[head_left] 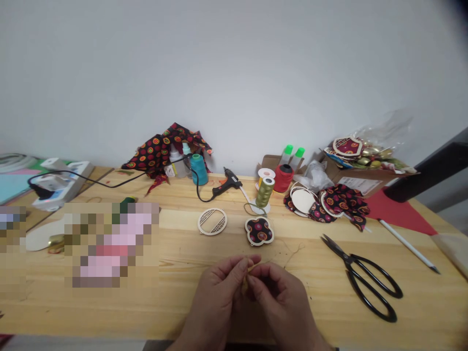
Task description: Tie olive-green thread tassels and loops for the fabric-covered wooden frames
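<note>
Thread: a thin yellowish thread (251,267) is pinched between the two hands at the near middle of the surface; a loose strand of it trails away to the right, toward the far side, across the wood.
Left hand: the left hand (219,287) has thumb and forefinger closed on the thread; the other fingers curl under.
Right hand: the right hand (280,292) meets it fingertip to fingertip, closed on the same thread.
Handling: the thread looks feather-light, limp and easy to lose; it is judged to need a fingertip pinch close to its end, since it will not hold shape or bear a push. It may fray or slip if gripped loosely.
Nearby pieces: a flower-shaped fabric-covered piece (259,230) lies just beyond the hands, with a round slotted wooden disc (212,221) to its left.
Thread supply: an olive-gold spool (264,191) stands further back, beside a red spool (283,178) and a teal spool (199,169).
Tools: black scissors (365,275) lie to the right, blades closed; a glue gun (227,184) rests far centre with its cord running left.
Surface: a pale wooden surface (175,292), flat and smooth-looking, cluttered along its far edge with patterned fabric (161,146) and a cardboard box (365,175) of pieces.
Room: a plain white wall (234,73) stands directly behind; part of the left side is pixelated and cannot be read.
</note>
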`<state>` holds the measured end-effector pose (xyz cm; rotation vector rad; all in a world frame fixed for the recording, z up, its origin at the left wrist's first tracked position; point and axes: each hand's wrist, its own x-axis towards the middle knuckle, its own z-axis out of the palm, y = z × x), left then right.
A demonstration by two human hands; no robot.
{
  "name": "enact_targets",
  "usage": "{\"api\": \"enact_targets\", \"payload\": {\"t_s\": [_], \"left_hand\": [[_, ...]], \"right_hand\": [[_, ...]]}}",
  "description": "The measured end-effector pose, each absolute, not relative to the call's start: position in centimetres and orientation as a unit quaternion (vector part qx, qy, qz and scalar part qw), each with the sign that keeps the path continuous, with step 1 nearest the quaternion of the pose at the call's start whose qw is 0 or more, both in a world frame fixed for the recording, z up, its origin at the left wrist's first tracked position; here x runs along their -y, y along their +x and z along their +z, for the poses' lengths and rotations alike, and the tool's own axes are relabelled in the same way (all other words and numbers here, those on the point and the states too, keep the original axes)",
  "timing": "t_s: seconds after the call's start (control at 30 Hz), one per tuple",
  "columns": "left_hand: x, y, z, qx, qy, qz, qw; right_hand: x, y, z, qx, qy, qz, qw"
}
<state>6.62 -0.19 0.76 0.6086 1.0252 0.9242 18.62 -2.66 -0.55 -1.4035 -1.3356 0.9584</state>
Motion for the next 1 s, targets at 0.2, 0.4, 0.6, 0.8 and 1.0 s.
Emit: {"api": "enact_targets", "payload": {"t_s": [0.2,0.4,0.6,0.8,1.0], "left_hand": [[0.1,6.5,0.8,-0.493,0.394,0.403,0.663],[0.2,6.8,1.8,-0.487,0.495,0.344,0.633],[0.6,6.8,1.3,-0.506,0.479,0.307,0.648],[0.7,6.9,0.7,-0.424,0.369,0.342,0.753],[0.6,7.3,0.4,-0.377,0.303,0.38,0.788]], "right_hand": [[1.5,20.9,1.3,0.588,-0.54,0.292,0.527],[0.1,22.0,2.2,0.548,-0.497,0.488,0.462],[0.0,21.8,2.4,0.51,-0.501,0.547,0.436],[0.2,21.9,2.1,0.543,-0.57,0.458,0.412],[0.0,22.0,2.2,0.554,-0.591,0.437,0.391]]}}
